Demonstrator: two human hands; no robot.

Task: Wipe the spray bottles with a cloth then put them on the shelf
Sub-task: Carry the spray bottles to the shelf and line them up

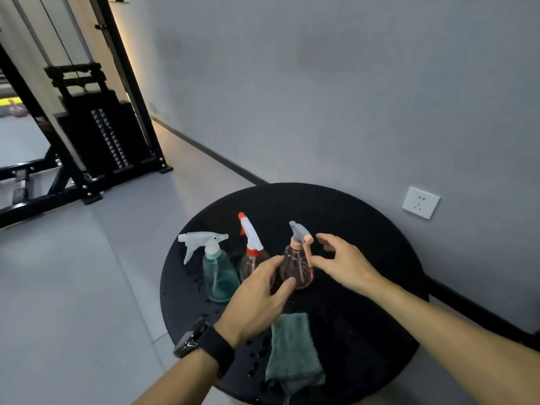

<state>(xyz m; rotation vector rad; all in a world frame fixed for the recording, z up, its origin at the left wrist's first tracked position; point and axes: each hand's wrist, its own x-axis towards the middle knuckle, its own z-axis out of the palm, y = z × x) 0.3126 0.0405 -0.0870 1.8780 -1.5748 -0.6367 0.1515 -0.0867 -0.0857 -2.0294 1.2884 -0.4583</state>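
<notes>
Head view: three bottles upright on round black table (365, 229). Pink bottle (296, 266) central; teal bottle (220, 276) and orange-cap bottle (251, 249) left of it. Left hand (257, 299) and right hand (342, 263) spread, flanking pink bottle, gripping nothing. Cloth (293, 349) just nearer (unused). No shelf visible; wiping likely not begun.

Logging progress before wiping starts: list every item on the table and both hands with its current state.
teal bottle: upright, untouched
red-nozzle bottle: upright, behind left hand
pink bottle: upright between both hands
cloth: lying folded, unheld
table: wet with droplets
left hand: open, reaching
right hand: open, holds nothing
</notes>
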